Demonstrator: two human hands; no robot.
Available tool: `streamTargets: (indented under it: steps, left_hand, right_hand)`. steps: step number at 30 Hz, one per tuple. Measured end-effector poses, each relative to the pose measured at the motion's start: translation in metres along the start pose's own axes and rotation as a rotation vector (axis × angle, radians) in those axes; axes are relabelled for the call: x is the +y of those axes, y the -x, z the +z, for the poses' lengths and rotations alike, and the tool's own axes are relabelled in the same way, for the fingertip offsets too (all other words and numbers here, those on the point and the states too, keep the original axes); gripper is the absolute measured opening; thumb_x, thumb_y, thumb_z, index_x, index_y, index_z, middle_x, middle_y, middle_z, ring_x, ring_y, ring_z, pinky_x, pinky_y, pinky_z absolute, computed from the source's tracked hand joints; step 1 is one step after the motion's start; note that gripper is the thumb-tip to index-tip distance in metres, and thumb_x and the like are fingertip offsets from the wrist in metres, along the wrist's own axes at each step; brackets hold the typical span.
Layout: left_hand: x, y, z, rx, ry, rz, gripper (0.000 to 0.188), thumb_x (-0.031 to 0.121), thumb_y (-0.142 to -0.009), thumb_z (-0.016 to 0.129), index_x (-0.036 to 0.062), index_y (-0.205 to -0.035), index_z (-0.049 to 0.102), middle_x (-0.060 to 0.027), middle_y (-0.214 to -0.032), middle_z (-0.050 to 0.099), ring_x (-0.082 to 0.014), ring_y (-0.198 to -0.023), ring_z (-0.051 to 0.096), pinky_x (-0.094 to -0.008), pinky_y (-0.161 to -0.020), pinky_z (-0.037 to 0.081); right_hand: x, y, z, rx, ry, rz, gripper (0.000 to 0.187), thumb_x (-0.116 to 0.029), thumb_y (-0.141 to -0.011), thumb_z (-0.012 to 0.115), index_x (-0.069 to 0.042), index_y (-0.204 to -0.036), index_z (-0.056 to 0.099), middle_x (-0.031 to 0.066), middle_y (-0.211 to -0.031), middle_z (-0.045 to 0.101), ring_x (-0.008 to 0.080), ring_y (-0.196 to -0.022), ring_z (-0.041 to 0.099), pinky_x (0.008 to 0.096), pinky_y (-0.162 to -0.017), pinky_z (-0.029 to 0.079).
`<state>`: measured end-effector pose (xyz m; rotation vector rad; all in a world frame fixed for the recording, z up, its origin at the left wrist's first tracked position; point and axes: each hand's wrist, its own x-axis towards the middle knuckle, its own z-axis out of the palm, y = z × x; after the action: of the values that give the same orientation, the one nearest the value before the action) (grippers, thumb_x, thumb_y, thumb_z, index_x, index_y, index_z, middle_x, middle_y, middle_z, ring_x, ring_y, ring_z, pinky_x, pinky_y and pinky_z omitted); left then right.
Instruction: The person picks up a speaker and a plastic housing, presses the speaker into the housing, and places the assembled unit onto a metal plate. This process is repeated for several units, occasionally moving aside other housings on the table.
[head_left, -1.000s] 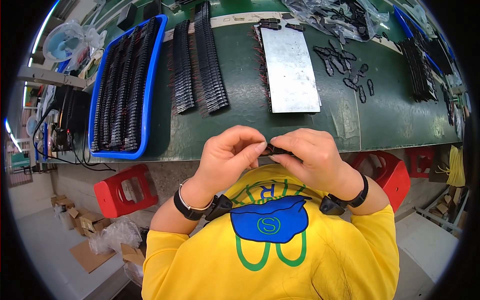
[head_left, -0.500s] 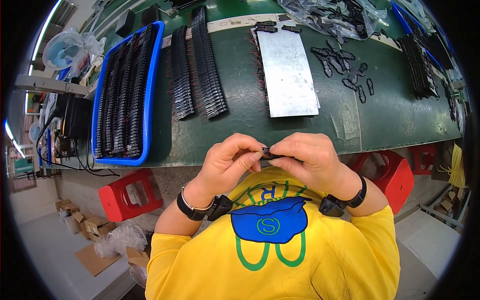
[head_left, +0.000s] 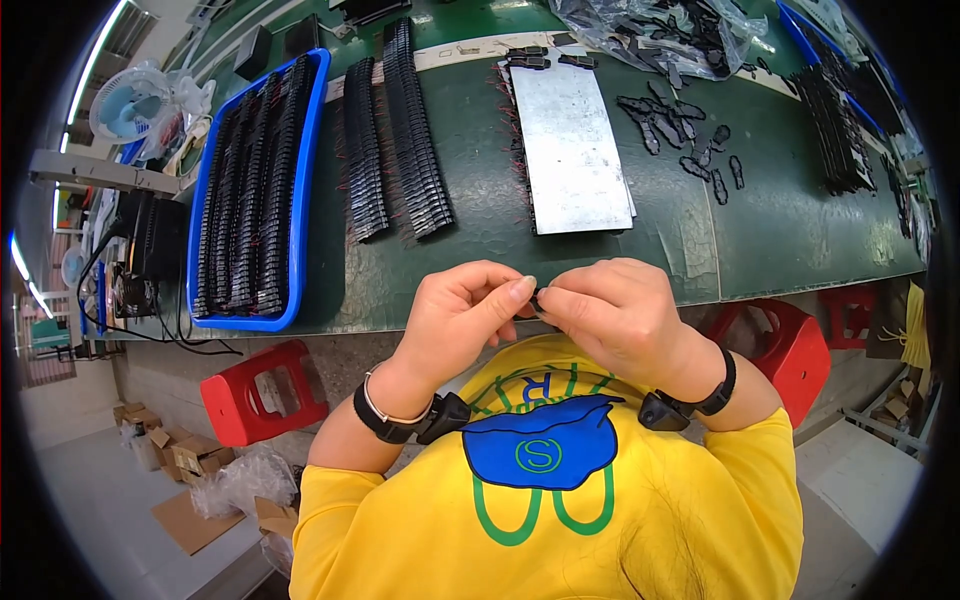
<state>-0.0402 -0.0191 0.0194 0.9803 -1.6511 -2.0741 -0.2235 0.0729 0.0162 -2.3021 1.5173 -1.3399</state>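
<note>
Both hands meet just off the near edge of the green table (head_left: pixel 480 275), in front of my yellow shirt. A small black part (head_left: pixel 539 298) shows between the fingertips, mostly hidden by them. My right hand (head_left: pixel 618 308) pinches it between thumb and fingers. My left hand (head_left: pixel 460 315) is closed beside it, thumb pressed toward the forefinger; whether it also grips the part is hidden. Beyond the hands lies a pale metal plate (head_left: pixel 572 150), with black pieces and red wires along its left side and a few black pieces (head_left: pixel 530 60) at its top.
A blue tray (head_left: pixel 296 270) holds rows of black parts at left. Two more rows (head_left: pixel 366 150) lie beside it. Loose black oval frames (head_left: pixel 660 120) and a clear plastic bag (head_left: pixel 690 35) are at right. Red stools (head_left: pixel 262 393) stand under the table edge. A fan (head_left: pixel 130 103) is far left.
My left thumb has straightened and shifted up along the forefinger. The black part is now more covered by the fingers, and both hands have turned slightly.
</note>
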Motion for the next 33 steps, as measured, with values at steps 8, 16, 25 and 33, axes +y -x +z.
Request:
streamTargets:
  steps: [8, 16, 25, 33]
  left_hand:
    - [-0.001, 0.000, -0.001, -0.018, 0.112, 0.003, 0.015, 0.011, -0.092, 0.057, -0.0023, -0.094, 0.064, -0.0094, -0.076, 0.068, -0.0079, -0.056, 0.059, -0.0184, -0.048, 0.045]
    - [-0.002, 0.000, -0.015, -0.182, 0.261, -0.083, 0.013, 0.009, -0.092, 0.059, -0.0026, -0.095, 0.064, -0.0088, -0.077, 0.068, -0.0074, -0.059, 0.059, -0.0185, -0.051, 0.046]
    - [-0.018, -0.004, -0.022, -0.153, 0.357, 0.056, 0.011, 0.007, -0.091, 0.060, -0.0032, -0.093, 0.063, -0.0121, -0.077, 0.068, -0.0099, -0.058, 0.060, -0.0217, -0.051, 0.049]
    - [-0.020, -0.004, -0.024, -0.152, 0.365, 0.085, 0.011, 0.007, -0.091, 0.061, -0.0032, -0.093, 0.063, -0.0125, -0.077, 0.068, -0.0107, -0.058, 0.060, -0.0227, -0.052, 0.050]
  right_hand:
    - [0.000, 0.002, 0.000, 0.001, 0.059, -0.027, 0.023, -0.003, -0.066, 0.074, -0.005, -0.087, 0.064, 0.0068, -0.077, 0.065, 0.0227, -0.062, 0.063, 0.0304, -0.053, 0.049]
    - [0.008, 0.003, -0.005, 0.045, -0.199, 0.037, 0.025, -0.006, -0.066, 0.078, -0.004, -0.088, 0.065, 0.0087, -0.083, 0.066, 0.0240, -0.066, 0.064, 0.0312, -0.055, 0.050]
    - [0.107, -0.003, -0.085, 0.058, 0.272, 0.440, 0.025, -0.010, -0.073, 0.074, -0.002, -0.094, 0.065, 0.0100, -0.079, 0.061, 0.0218, -0.066, 0.060, 0.0313, -0.061, 0.049]
    - [0.140, -0.020, -0.088, -0.176, 0.488, 0.541, 0.025, -0.013, -0.073, 0.072, -0.001, -0.094, 0.065, 0.0117, -0.077, 0.062, 0.0270, -0.069, 0.061, 0.0363, -0.066, 0.049]
